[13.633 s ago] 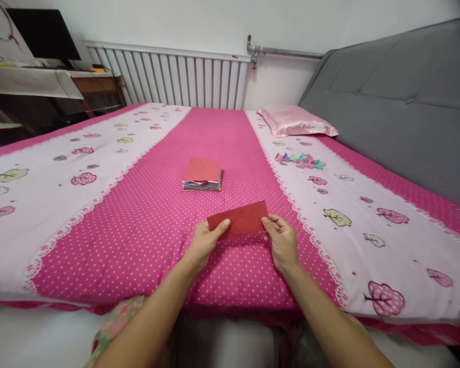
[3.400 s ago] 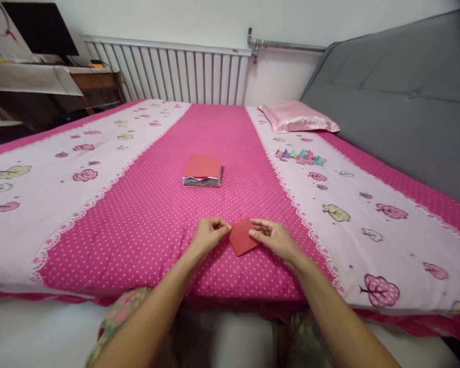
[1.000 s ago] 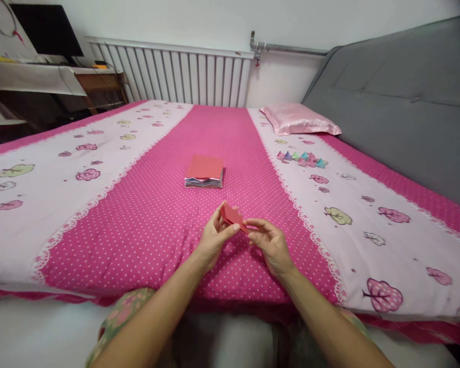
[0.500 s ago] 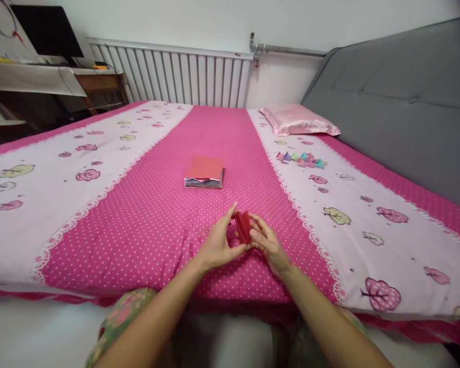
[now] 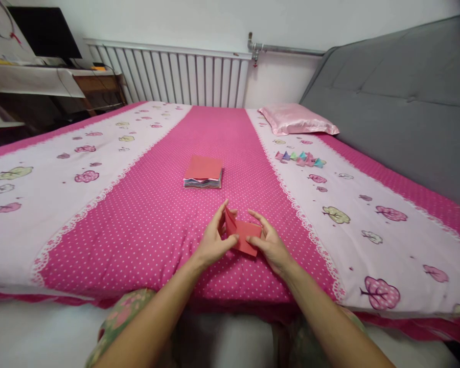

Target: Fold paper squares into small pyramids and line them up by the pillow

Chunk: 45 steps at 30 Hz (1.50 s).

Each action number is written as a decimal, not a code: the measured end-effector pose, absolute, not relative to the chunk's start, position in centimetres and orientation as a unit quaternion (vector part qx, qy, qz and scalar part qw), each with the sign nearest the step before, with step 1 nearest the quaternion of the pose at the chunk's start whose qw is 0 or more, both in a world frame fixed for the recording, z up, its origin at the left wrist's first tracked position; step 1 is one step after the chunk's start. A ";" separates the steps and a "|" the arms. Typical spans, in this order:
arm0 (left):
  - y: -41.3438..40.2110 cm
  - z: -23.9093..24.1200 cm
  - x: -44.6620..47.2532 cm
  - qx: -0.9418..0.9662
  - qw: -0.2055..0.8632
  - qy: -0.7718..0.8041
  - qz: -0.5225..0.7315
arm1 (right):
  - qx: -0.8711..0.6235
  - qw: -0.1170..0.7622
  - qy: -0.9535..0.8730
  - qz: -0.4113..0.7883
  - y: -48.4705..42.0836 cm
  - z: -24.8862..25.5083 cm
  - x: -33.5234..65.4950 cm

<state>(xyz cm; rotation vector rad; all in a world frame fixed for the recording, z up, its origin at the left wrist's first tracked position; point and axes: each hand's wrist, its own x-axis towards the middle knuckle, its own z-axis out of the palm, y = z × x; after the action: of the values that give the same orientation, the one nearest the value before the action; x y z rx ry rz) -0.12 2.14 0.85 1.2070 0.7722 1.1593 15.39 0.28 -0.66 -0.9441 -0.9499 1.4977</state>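
Pink dotted bed [image 5: 149, 225] fills the view. At its near edge lies a folded red paper [image 5: 247, 238], gripped by the closed fingers of the left hand [image 5: 213, 241] at its 9 o'clock and the right hand [image 5: 270, 246] at 3 o'clock. At 12 o'clock, well apart, sits a paper stack [image 5: 203, 173].

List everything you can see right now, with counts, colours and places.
folded red paper: 1, red, between both hands, near bed edge
paper stack: 1, red top, mixed colours beneath, centre strip beyond hands
small folded pieces: cluster, count unclear, pink, purple, green, blue, right of stack
pillow: 1, shiny pink, far right
bedspread: 1, pink dotted centre, pale tree-print sides
headboard: 1, grey, right side
radiator: 1, white, far wall
monitor: 1, black, far left
left hand: 1, pinching the paper's left part
right hand: 1, holding its right part
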 end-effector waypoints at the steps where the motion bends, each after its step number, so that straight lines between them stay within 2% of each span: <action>1: 2.2 0.9 0.0 0.488 0.616 0.338 0.517 | -0.388 0.539 -0.402 0.631 0.3 -0.6 15.3; 5: 2.5 0.7 0.4 0.372 0.652 0.365 0.550 | -0.378 0.549 -0.424 0.613 0.4 -0.4 15.3; 10: 2.7 0.7 0.3 0.295 0.712 0.376 0.514 | -0.404 0.550 -0.470 0.560 0.8 -1.0 15.7; 15: 2.9 1.3 0.0 0.228 0.740 0.401 0.490 | -0.435 0.481 -0.599 0.469 0.8 -0.6 16.7; 20: 3.2 1.7 -0.4 0.206 0.735 0.411 0.498 | -0.371 0.397 -0.723 0.426 0.4 0.3 17.7; 45: 2.5 1.2 -0.6 0.321 0.748 0.382 0.438 | -0.452 0.468 -0.648 0.396 1.2 -0.8 17.1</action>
<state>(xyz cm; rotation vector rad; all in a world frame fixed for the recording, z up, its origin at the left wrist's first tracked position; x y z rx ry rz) -0.56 2.48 1.20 0.7018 0.8349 0.9590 17.09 1.20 -0.78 -1.1083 -1.5889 0.9709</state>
